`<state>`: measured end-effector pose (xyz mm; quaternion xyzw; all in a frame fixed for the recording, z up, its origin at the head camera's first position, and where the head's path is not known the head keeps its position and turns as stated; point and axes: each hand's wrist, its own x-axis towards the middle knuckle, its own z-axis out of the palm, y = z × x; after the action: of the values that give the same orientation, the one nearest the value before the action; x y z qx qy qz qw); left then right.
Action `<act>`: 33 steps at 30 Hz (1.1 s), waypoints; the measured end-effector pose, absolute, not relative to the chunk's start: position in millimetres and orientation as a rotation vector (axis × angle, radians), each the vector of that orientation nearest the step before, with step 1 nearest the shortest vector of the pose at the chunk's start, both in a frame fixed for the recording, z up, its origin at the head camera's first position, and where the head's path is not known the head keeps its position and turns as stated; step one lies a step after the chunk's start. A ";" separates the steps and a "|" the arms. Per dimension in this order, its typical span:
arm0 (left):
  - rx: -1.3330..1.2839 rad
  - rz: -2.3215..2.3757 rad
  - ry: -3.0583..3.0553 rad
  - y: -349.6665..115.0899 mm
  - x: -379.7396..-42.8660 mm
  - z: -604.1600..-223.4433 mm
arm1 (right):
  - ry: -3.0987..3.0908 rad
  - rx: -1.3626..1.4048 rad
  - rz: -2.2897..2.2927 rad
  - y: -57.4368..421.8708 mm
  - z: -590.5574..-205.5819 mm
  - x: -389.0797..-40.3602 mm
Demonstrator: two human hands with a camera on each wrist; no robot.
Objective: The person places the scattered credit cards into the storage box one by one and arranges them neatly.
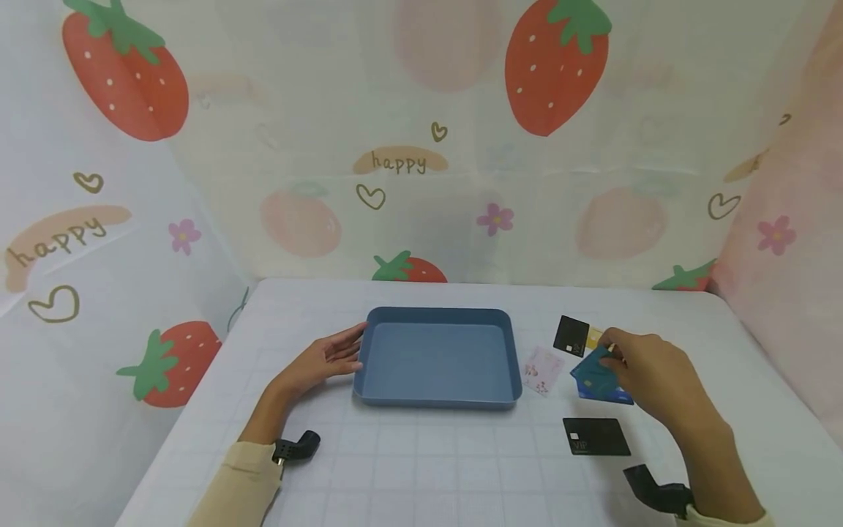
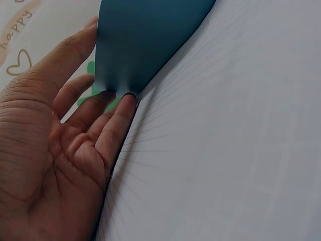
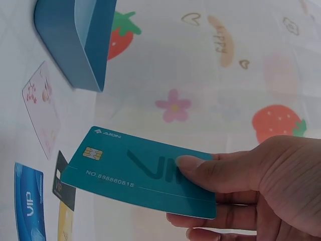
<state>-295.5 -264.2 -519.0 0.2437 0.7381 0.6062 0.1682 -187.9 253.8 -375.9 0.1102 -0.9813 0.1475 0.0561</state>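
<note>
In the head view, my left hand [image 1: 323, 360] reaches the left side of a blue-grey rectangular tray [image 1: 437, 362], fingers fairly straight with tips at its wall. The left wrist view shows those fingertips against the tray's outer side [image 2: 145, 40]. At the right, my right hand [image 1: 658, 380] pinches a teal bank card [image 3: 120, 173] between thumb and fingers, its chip and number facing the right wrist camera. Behind the held card lies a blue VIP card [image 1: 609, 396], partly covered in the head view. The held card is lifted and tilted above the table.
A black card [image 1: 570, 335] overlaps a gold card [image 1: 594, 336] behind the right hand. A pale pink flowered card [image 1: 543, 372] lies beside the tray's right edge. Nearer stands out a black VIP card [image 1: 596, 438] on the white table [image 1: 421, 468]. A strawberry-print backdrop [image 1: 408, 227] rises behind.
</note>
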 end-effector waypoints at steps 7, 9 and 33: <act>0.720 1.743 2.080 -263.7 -293.9 -516.8 | -2.931 0.358 0.457 243.6 -375.6 -186.7; 0.724 1.748 2.072 -263.2 -293.1 -515.3 | -2.912 0.369 0.456 240.0 -375.7 -186.3; 0.762 1.719 2.114 -264.8 -294.9 -520.1 | -2.848 0.513 0.453 198.1 -372.7 -203.0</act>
<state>-294.9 -264.8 -520.1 0.2660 0.7381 0.6003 0.1554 -203.0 198.1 -372.7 0.1742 -0.9668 0.1539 0.1061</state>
